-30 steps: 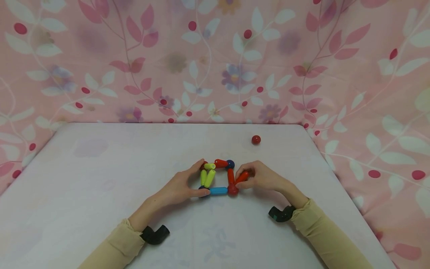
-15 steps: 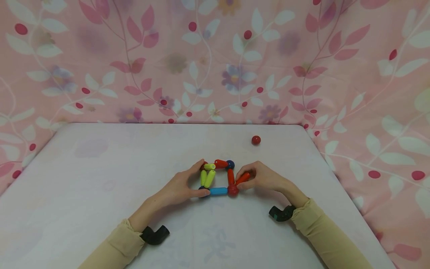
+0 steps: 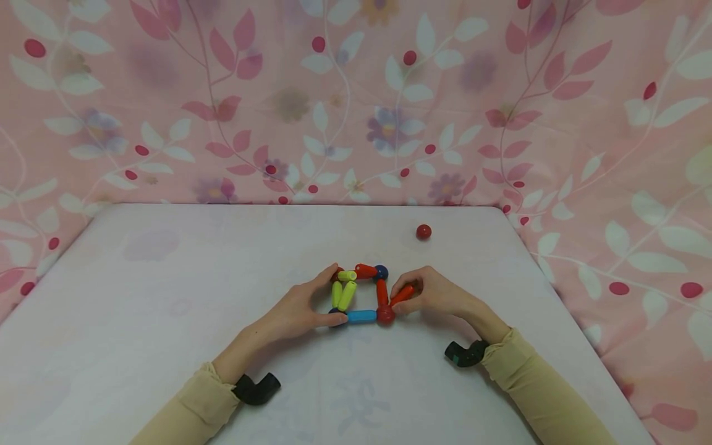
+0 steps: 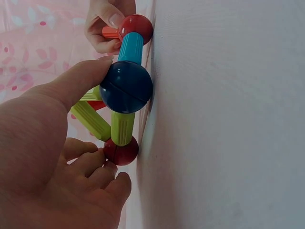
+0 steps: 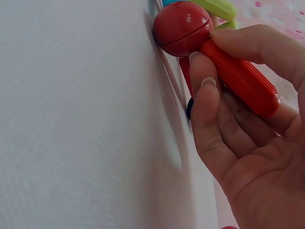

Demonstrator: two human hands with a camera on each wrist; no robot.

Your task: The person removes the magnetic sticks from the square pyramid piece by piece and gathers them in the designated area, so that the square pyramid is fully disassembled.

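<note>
A square of magnetic rods and balls lies on the table. My left hand (image 3: 297,308) holds its left side, the thumb on a dark blue ball (image 4: 126,90) and the fingers at a red ball (image 4: 123,153). Lime rods (image 3: 348,295) rise from that side, two leaning upward. A light blue rod (image 3: 362,316) runs along the near side to another red ball (image 3: 385,315). My right hand (image 3: 436,293) pinches a red rod (image 5: 243,81) between thumb and fingertips. That rod slants upward, its lower end against this red ball. Another red rod (image 3: 382,292) leads to the far blue ball (image 3: 381,272).
A loose red ball (image 3: 424,232) sits toward the back right of the white table (image 3: 167,266). Behind the table's far edge hangs a pink floral cloth (image 3: 345,123). Black wrist-camera mounts (image 3: 257,389) stick out near both sleeves.
The red rod in my right hand has tilted slightly lower to the right over the last second. My left hand and the rest of the square stay put.
</note>
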